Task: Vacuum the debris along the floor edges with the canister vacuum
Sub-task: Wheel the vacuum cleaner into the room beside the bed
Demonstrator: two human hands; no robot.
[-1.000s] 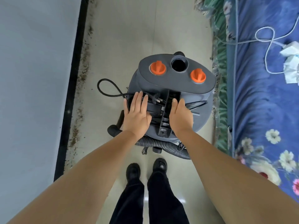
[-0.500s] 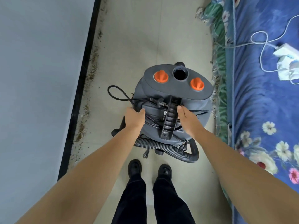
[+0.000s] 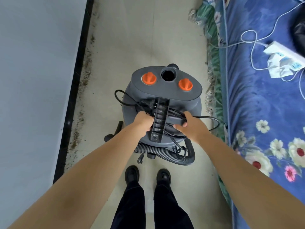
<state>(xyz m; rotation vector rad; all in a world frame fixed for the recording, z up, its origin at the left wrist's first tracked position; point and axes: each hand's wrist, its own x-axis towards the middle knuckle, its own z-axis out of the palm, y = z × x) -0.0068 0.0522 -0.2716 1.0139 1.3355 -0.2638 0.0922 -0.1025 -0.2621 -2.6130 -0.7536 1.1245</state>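
The round dark-grey plastic canister vacuum stood on the pale tiled floor just ahead of the person's black shoes, between the wall on the left and the bed on the right. Its black ribbed carry handle ran front to back, so the machine's long axis lay along the corridor, with the open black hose port and two orange knobs at the far end, pointing away from the person.

The left hand was curled around the coiled black power cord just left of the handle; the right hand gripped the cord bundle on the handle's right side. A loose loop of cord hung off each side of the body.

The likeliest trouble was tangling: pulled unevenly, the coils could snag on the handle or knot. The black corrugated hose lay curled on the floor behind the canister, close to the shoes, and could trip a step forward. Tugging hard might also roll the vacuum toward the blue floral bedspread.

The brown debris lay along the black skirting on the left, not yet touched.
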